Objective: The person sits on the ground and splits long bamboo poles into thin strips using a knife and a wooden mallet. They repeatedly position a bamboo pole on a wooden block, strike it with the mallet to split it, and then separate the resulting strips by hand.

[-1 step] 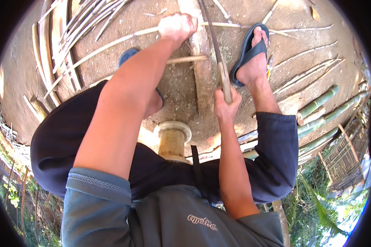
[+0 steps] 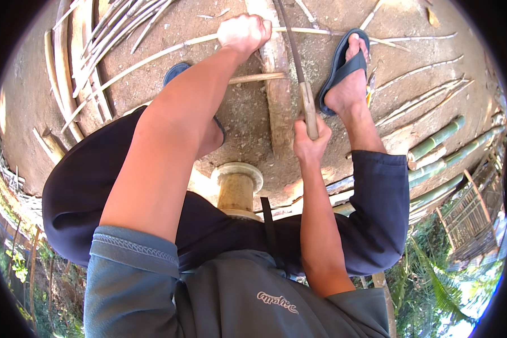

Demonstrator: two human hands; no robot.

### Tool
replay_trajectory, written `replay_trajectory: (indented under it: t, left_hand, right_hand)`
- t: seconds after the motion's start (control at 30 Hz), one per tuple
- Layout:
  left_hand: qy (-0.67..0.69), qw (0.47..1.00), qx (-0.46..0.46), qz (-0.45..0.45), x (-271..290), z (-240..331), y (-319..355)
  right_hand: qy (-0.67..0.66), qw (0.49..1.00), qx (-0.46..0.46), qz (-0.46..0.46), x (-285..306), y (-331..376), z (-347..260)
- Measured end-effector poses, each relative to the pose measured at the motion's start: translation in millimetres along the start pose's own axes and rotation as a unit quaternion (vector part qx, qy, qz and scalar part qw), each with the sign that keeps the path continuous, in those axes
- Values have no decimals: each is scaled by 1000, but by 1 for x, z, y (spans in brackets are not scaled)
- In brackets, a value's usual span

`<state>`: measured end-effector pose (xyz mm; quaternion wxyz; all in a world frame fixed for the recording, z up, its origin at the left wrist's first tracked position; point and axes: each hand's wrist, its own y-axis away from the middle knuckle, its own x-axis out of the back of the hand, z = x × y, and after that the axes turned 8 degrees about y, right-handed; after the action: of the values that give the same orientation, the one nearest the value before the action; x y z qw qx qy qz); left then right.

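My left hand [image 2: 243,35] is closed round a long, thin, pale stick [image 2: 152,62] lying crosswise over a log [image 2: 279,112] on the ground. The stick runs from the left, through my fist, and on past the log to the right. In my right hand [image 2: 311,141] is the wooden handle of a machete [image 2: 308,104], gripped near its end. Its dark, narrow blade points away from me and passes just right of my left fist, over the line of the stick. The frame does not settle whether blade and stick touch. The blade's tip is cut off by the upper edge.
A bundle of thin sticks [image 2: 110,42] lies at the far left. Another short stick [image 2: 258,78] rests across the log. Green bamboo lengths [image 2: 436,138] lie at the right, beyond my sandalled foot [image 2: 346,73]. Between my legs stands a pale spool-shaped block [image 2: 236,188].
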<state>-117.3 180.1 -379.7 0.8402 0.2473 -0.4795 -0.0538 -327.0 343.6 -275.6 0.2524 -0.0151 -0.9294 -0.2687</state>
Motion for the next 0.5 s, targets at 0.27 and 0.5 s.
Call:
replay_trajectory:
  t: [0.27, 0.5]
  left_hand:
    - [-3, 999, 22, -28, 13, 6, 2]
    - [-31, 999, 20, -13, -1, -5, -7]
  right_hand:
    - [55, 998, 10, 38, 20, 40, 21]
    - [118, 993, -24, 20, 36, 59, -12]
